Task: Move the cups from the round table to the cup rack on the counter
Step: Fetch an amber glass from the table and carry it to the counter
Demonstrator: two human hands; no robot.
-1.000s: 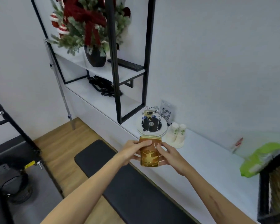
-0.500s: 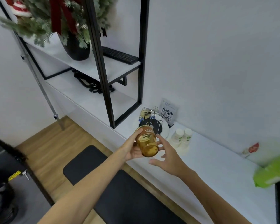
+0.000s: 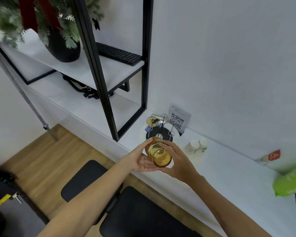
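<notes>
An amber glass cup [image 3: 159,154] is tipped over in the air, its base turned toward me and its mouth toward the rack. My left hand [image 3: 140,159] grips it from the left and my right hand [image 3: 176,159] grips it from the right. Just beyond the cup, on the white counter [image 3: 229,177], stands the wire cup rack [image 3: 161,129] on a round black-and-white base, its thin prongs pointing up. One small gold piece sits at the rack's back left. The round table is out of view.
A QR-code sign [image 3: 178,119] leans on the wall behind the rack. Two white bottles [image 3: 196,147] stand right of it, a green pack [image 3: 290,183] farther right. A black frame shelf [image 3: 109,69] with a keyboard and a potted plant rises on the left. Black stools [image 3: 140,212] stand below.
The cup went from upright to tipped with its base toward me and moved closer to the rack. My right hand let go briefly and now holds it again.
</notes>
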